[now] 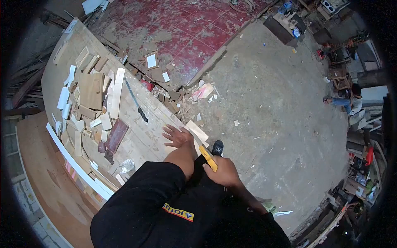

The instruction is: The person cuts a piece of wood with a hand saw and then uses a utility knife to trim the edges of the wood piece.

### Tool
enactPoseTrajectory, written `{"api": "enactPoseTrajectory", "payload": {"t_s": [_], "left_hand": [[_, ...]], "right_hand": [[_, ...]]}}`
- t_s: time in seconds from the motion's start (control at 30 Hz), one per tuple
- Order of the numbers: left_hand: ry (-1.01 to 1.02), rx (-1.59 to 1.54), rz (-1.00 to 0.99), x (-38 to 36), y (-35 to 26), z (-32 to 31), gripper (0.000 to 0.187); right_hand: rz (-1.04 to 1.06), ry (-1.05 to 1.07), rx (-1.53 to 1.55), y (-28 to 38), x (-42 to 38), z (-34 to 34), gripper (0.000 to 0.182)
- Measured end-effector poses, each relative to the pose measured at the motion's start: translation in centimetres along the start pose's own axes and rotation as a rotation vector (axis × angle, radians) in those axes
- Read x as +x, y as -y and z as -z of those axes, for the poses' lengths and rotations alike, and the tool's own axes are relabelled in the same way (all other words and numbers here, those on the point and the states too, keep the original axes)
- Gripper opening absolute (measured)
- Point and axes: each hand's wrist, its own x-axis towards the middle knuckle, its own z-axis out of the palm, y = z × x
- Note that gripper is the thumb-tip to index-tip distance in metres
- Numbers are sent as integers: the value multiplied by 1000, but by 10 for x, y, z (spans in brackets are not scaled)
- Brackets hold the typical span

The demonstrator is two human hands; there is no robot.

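In my right hand is the yellow handle of a hand saw, the fingers wrapped round it. Its narrow blade points up and left, toward a pale wooden board that juts past the bench edge. My left hand lies flat with fingers spread on the wooden workbench, right beside that board. The palm hides what lies beneath it. Up and left of this hand rests a long thin tool with a black handle.
Wood offcuts, a dark reddish-brown block and a crumpled clear plastic piece lie on the bench. Scraps litter the concrete floor. Another person sits at the far right.
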Motion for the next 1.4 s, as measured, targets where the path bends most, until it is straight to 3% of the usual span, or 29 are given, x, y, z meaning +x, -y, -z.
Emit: {"api": "enactPoseTrajectory", "payload": {"t_s": [0.17, 0.43, 0.7, 0.77, 1.0, 1.17, 1.3, 1.4], "left_hand": [[14, 1, 8, 0, 0, 0, 73], [-60, -20, -7, 2, 3, -13, 73], [20, -42, 17, -1, -2, 3, 74], [8, -62, 7, -1, -6, 3, 74], [-5, -60, 2, 0, -1, 3, 75], [-1, -47, 5, -2, -1, -6, 78], [-51, -77, 4, 0, 1, -11, 81], [-18, -35, 18, 5, 1, -15, 82]], "right_hand": [[-9, -74, -34, -29, 25, -34, 40], [-72, 18, -31, 10, -4, 7, 34], [-36, -78, -46, -11, 10, -12, 39], [-59, 35, -48, -3, -3, 0, 41], [-62, -42, -57, -2, 10, -3, 39], [-33, 38, -36, -13, -9, 2, 39], [-94, 40, -57, 22, -23, 23, 38], [-95, 18, -89, 3, 3, -6, 38]]}}
